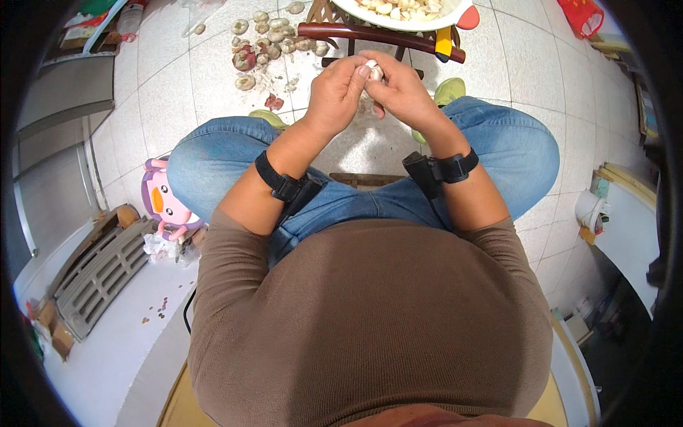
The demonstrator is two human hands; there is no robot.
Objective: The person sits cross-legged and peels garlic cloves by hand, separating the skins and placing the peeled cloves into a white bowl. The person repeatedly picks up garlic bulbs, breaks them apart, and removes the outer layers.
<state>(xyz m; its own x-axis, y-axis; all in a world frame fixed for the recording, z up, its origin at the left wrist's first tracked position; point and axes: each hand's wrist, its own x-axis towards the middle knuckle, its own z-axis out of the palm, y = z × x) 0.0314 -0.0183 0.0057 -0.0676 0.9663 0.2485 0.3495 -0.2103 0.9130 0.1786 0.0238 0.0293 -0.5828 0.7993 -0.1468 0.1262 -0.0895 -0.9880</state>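
My left hand (337,92) and my right hand (401,85) meet in front of my knees, both gripping a small garlic piece (376,73) with whitish skin. The left thumb presses its left side, and the right fingers wrap the other side. Part of the garlic is hidden by my fingers. Just beyond the hands, a white bowl (368,20) of garlic cloves (396,10) rests on a dark wooden stool (368,34). A yellow and black handle (443,42) sits at the stool's right edge.
Several garlic bulbs (276,36) lie on the tiled floor left of the stool, with a reddish-purple bulb or skin (244,58) and a loose skin scrap (274,102). A pink cartoon-faced object (169,200) is beside my left knee. A white bucket (588,209) stands far right.
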